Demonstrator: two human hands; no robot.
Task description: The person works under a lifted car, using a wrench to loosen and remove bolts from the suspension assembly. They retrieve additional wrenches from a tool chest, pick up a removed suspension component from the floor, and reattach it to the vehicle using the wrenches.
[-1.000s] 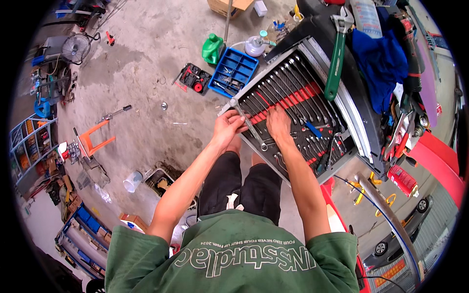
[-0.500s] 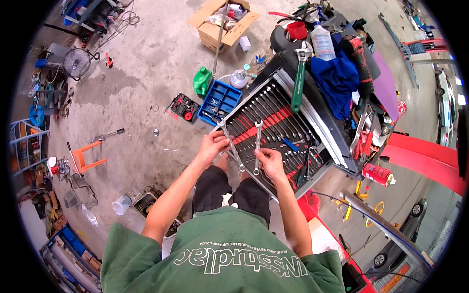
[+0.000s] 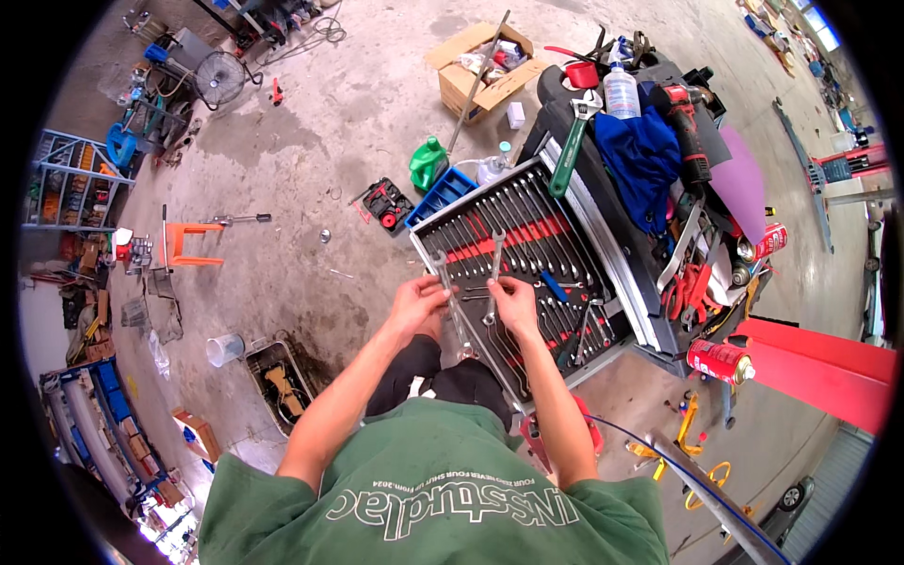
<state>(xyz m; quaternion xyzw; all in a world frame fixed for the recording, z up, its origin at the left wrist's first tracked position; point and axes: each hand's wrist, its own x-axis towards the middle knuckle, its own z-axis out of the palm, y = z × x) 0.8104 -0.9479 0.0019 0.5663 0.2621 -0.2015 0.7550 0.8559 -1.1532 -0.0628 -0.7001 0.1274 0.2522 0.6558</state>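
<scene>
1. Left hand (image 3: 417,303) closed round a long wrench (image 3: 450,299), fingers wrapped on the lower shank, pinching it; open-end head up at the top, the bar running down toward the body.
2. Right hand (image 3: 514,303) closed on a second wrench (image 3: 495,264), fingers pinched about its lower half; head pointing up and away, shank nearly upright in the view.
3. Both wrenches held side by side, long axes roughly parallel, heads away from the body, slightly apart at the top; impossible to tell whether the lower ends touch.
4. Both tools raised just above the near-left part of the open tool drawer (image 3: 629,311), over its rows of wrenches (image 3: 527,226) laid on red and black liner.
5. Drawer rows slanted from upper right to lower left, so the held tools sit at a slight angle to them.
6. Right hand nearer the drawer's middle; left hand at its near-left edge, closer to the concrete floor (image 3: 282,188).
7. Above the drawer, a blue cloth (image 3: 640,160) and a green-handled adjustable spanner (image 3: 570,151) on the cart top.
</scene>
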